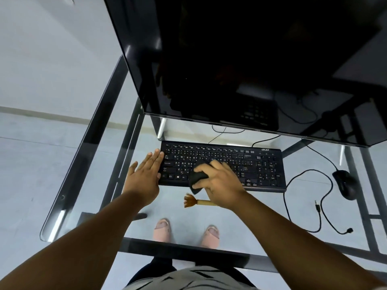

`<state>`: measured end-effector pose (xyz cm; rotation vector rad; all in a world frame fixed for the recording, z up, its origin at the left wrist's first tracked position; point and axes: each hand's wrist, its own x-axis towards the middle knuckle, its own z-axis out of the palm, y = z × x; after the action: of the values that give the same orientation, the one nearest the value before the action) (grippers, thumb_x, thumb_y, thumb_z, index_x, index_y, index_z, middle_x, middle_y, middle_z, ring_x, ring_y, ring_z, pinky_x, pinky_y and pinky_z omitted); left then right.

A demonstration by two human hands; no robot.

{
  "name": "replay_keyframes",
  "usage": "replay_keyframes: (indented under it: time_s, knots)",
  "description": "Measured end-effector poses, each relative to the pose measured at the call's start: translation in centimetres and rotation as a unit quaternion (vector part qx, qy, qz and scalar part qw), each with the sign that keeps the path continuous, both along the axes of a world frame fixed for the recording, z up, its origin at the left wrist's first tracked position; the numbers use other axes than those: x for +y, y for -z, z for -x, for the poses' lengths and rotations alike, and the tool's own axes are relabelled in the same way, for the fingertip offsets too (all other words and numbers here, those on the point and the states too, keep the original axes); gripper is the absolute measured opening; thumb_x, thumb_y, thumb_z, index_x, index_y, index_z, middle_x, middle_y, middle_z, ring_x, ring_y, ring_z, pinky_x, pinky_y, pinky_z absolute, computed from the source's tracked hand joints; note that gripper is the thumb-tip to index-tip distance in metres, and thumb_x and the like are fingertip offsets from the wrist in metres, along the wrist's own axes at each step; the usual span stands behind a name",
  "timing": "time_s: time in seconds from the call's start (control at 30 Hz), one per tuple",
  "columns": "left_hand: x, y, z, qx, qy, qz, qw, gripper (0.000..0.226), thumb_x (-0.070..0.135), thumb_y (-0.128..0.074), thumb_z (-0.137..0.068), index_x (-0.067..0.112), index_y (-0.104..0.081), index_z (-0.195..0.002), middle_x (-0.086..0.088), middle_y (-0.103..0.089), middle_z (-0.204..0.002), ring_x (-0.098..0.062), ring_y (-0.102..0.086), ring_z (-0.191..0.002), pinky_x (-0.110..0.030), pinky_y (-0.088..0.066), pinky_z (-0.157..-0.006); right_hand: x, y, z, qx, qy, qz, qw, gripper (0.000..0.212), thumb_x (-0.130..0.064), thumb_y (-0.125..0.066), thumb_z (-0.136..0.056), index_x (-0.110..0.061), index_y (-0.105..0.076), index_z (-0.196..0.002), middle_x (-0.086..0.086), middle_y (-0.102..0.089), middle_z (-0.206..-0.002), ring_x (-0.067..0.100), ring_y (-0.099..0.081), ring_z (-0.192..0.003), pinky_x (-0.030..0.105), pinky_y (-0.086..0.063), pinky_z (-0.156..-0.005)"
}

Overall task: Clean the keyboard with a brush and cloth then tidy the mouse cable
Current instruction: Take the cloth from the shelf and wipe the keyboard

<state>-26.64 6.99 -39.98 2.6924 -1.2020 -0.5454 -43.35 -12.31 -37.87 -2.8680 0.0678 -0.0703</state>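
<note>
We had the black keyboard [222, 165] lying on the glass desk [83, 164], just near of the big dark monitor [251, 59], and we were at the wiping stage. Our right hand [219, 181] gripped the dark cloth [198, 178], fingers curled round it in a wad, and pressed it onto the keys at the near middle of the board; bunching it that way, we judged, gave a firm pad to drag along the rows. Our left hand [146, 174] lay flat with fingers straight and holding nothing, its fingertips against the left end of the keyboard, most likely to brace the board so it would not slide under the strokes.

The brush [196, 202] lay on the glass just near of the keyboard, bristles pointing left, its handle running under our right wrist. It was put down within easy reach, which suggested to us that the brushing was done or paused.

The mouse [345, 184] sat to the right of the keyboard, apart from it, and its cable [314, 206] sprawled in loose loops towards the near right, with plug ends lying free on the glass. That tidying was not yet begun. We judged the task roughly halfway along.
</note>
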Motion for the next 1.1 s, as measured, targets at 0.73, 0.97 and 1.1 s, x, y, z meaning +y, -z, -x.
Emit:
replay_keyframes:
  time_s: [0.73, 0.97, 1.1]
  knots:
    - [1.0, 0.1, -1.3, 0.024, 0.046, -0.007, 0.999, 0.064, 0.028, -0.024, -0.100, 0.025, 0.014, -0.152, 0.014, 0.017, -0.158, -0.002, 0.018, -0.142, -0.038, 0.002, -0.118, 1.4, 0.4, -8.7, 0.023, 0.310, -0.102, 0.945, 0.039, -0.019, -0.054, -0.093, -0.028, -0.059, -0.130, 0.001, -0.047, -0.134, 0.027, -0.043, -0.114, 0.039, -0.046, -0.098]
    - [1.0, -0.3, -1.9, 0.017, 0.067, -0.023, 0.997, 0.065, 0.030, -0.025, -0.101, 0.023, 0.015, -0.152, 0.010, 0.020, -0.157, -0.008, 0.017, -0.145, -0.041, 0.003, -0.120, 1.8, -0.2, -10.6, 0.063, 0.311, -0.103, 0.943, 0.043, -0.015, -0.051, -0.092, -0.034, -0.056, -0.130, -0.007, -0.045, -0.127, 0.023, -0.043, -0.111, 0.035, -0.052, -0.081]
    - [1.1, -0.2, -1.8, 0.024, 0.061, -0.021, 0.998, 0.065, 0.029, -0.024, -0.100, 0.023, 0.016, -0.151, 0.009, 0.018, -0.158, -0.008, 0.018, -0.144, -0.040, 0.004, -0.119, 2.9, -0.3, -11.6, 0.068, 0.284, -0.125, 0.948, 0.051, -0.010, -0.055, -0.089, -0.037, -0.055, -0.131, -0.007, -0.043, -0.131, 0.023, -0.040, -0.113, 0.038, -0.051, -0.088]
